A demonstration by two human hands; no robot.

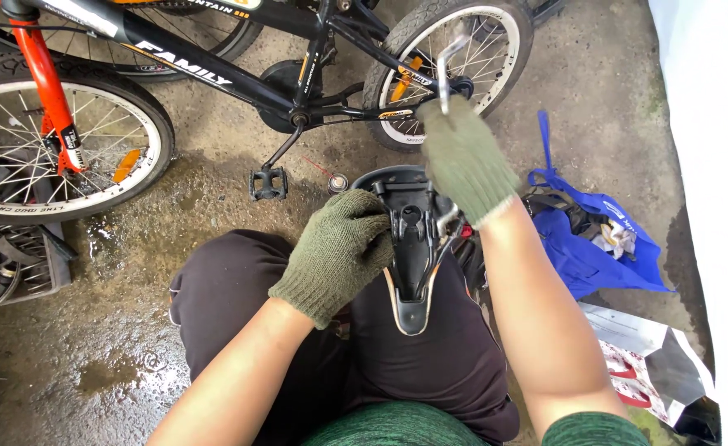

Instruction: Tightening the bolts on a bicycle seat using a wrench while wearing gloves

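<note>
Left hand (pixel 339 252), green knit glove: closed on the left edge of an upturned black bicycle saddle (pixel 409 248) resting on the person's lap, picture centre. Right hand (pixel 465 157), same glove: gripping a bent metal wrench (pixel 448 70), raised at 12 o'clock of the saddle. Black bicycle (pixel 298 74) at 11 o'clock; blue bag (pixel 591 248) at 3 o'clock, on wet concrete floor (pixel 133 330).
</note>
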